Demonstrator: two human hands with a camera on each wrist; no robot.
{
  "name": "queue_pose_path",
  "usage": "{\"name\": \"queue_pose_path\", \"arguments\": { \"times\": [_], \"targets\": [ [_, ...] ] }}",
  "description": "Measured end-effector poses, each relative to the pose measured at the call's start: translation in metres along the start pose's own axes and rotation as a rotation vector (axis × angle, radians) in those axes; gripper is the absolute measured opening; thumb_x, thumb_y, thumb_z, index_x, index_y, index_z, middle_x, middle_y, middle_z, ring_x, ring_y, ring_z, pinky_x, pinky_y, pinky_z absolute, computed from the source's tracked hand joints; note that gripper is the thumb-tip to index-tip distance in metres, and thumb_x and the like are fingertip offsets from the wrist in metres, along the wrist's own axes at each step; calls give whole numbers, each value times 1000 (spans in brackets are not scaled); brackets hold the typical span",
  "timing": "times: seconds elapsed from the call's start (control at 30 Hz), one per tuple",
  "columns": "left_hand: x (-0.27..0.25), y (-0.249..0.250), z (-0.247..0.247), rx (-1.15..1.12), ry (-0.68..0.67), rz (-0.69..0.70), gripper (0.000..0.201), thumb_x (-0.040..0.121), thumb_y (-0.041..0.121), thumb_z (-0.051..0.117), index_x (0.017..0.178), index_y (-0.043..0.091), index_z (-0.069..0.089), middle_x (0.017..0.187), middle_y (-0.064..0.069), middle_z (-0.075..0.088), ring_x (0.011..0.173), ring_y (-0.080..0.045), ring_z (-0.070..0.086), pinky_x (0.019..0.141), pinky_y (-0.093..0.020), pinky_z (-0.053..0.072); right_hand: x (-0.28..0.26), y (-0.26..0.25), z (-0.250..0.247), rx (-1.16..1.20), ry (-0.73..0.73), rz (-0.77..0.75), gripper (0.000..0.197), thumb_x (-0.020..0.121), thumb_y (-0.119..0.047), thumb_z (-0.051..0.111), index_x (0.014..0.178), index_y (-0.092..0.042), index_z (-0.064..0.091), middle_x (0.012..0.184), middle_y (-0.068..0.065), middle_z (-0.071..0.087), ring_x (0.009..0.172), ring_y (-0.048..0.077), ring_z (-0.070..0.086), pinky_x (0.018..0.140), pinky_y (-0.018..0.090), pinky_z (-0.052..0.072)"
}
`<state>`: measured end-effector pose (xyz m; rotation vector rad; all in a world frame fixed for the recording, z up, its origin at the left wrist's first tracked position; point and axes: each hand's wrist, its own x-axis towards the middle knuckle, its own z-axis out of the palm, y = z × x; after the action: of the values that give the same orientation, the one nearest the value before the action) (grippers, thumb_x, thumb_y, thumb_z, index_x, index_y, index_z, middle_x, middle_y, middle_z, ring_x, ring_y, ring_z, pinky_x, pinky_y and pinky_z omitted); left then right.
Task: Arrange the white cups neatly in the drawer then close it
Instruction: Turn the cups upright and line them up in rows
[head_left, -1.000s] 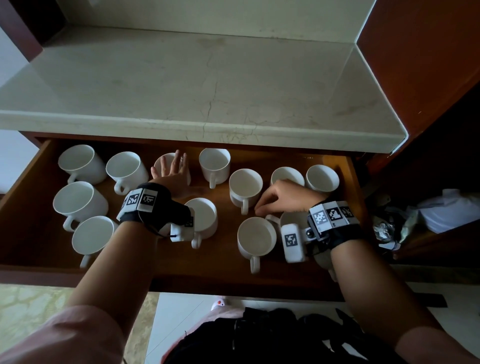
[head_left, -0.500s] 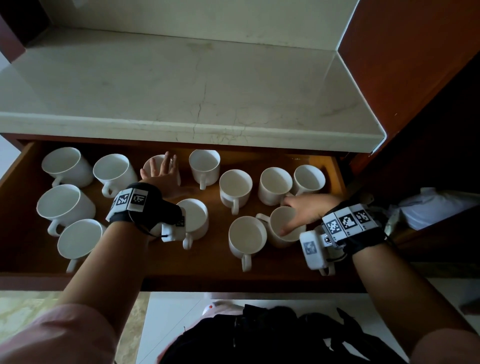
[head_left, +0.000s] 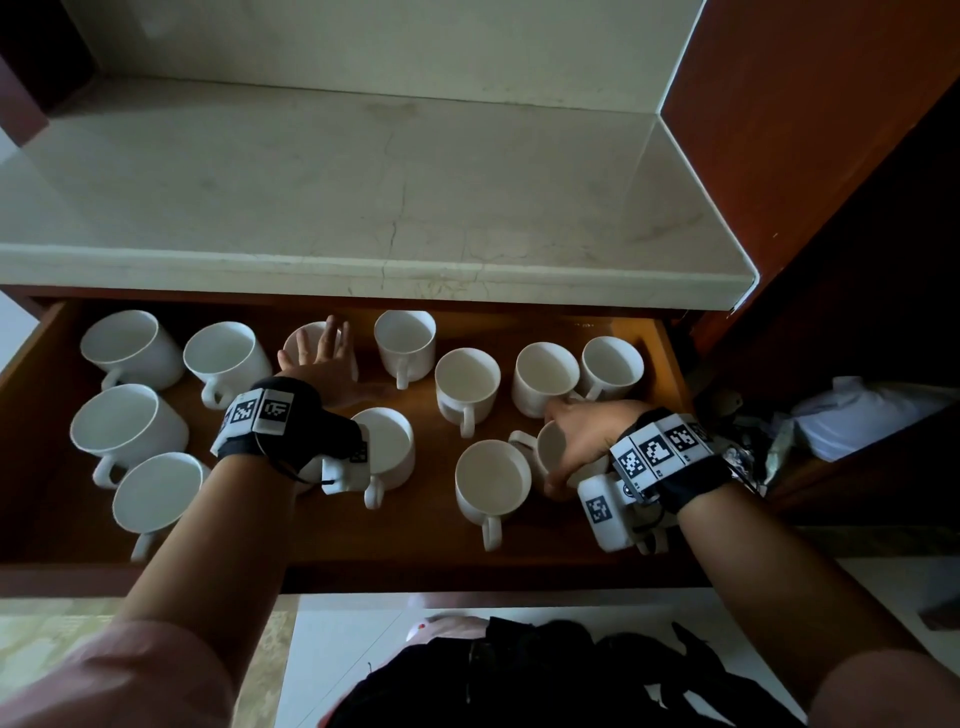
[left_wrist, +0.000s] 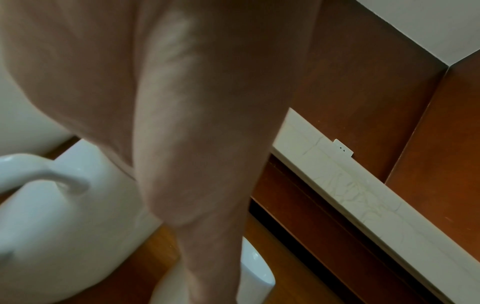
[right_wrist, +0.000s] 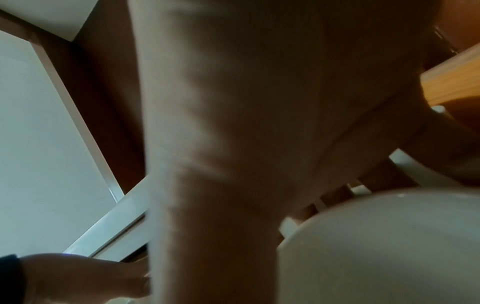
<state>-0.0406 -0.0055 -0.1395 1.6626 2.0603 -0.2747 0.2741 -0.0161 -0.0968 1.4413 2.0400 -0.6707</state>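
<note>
From above, I look into an open wooden drawer (head_left: 670, 358) under a pale stone worktop (head_left: 363, 208). About a dozen white cups (head_left: 467, 382) stand upright inside in loose rows, their handles turned different ways.

My left hand (head_left: 324, 369) lies at the back of the drawer with fingers straight and spread, resting against a back-row cup (head_left: 306, 340); it grips nothing. My right hand (head_left: 584, 441) is curled over the rim of a front-right cup (head_left: 550, 449), thumb on the near side and fingers on the far side, so that the cup is held between them. Its handle points left, towards a neighbouring front cup (head_left: 493, 480).

I judge the step in hand to be setting this cup in line. To do it well, I would lift it slightly instead of dragging it, turn the handle to match the others, and set it down just beside its neighbours without knocking them.

Both wrist straps (head_left: 657, 449) carry black-and-white square code markers. I can read no brand or writing on the cups.
</note>
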Motion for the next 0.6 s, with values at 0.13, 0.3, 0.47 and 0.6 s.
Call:
{"name": "queue_pose_path", "arguments": {
  "times": [0.13, 0.3, 0.47, 0.6],
  "targets": [
    [0, 0, -1, -3, -7, 0, 110, 78, 74, 47, 150, 22, -18, 156, 0, -27, 143, -37, -19, 114, -59, -3, -5, -2, -7, -15, 24, 26, 82, 53, -65, 72, 113, -20, 40, 101, -6, 55, 89, 16, 57, 78, 38, 54],
    [-1, 0, -1, 0, -10, 2, 109, 79, 72, 48, 149, 22, -19, 155, 0, -28, 143, -38, -18, 115, -59, -3, -9, -2, -9, -28, 53, 31, 71, 56, -62, 71, 106, -18, 48, 93, -4, 59, 84, 14, 59, 75, 35, 55],
    [-1, 0, -2, -3, -17, 6, 109, 79, 72, 48, 150, 22, -18, 155, 0, -28, 143, -38, -19, 115, -59, -3, -6, 4, -6, 30, 60, 29, 79, 46, -69, 67, 107, -19, 54, 91, -2, 66, 81, 13, 64, 75, 36, 58],
    [0, -1, -2, -4, -15, 5, 109, 79, 72, 48, 150, 22, -17, 156, 1, -27, 143, -38, -19, 114, -59, -2, -12, 11, -11, 74, 71, 10, 75, 51, -65, 69, 111, -24, 51, 99, -5, 62, 86, 11, 61, 77, 36, 57]
  ]
}}
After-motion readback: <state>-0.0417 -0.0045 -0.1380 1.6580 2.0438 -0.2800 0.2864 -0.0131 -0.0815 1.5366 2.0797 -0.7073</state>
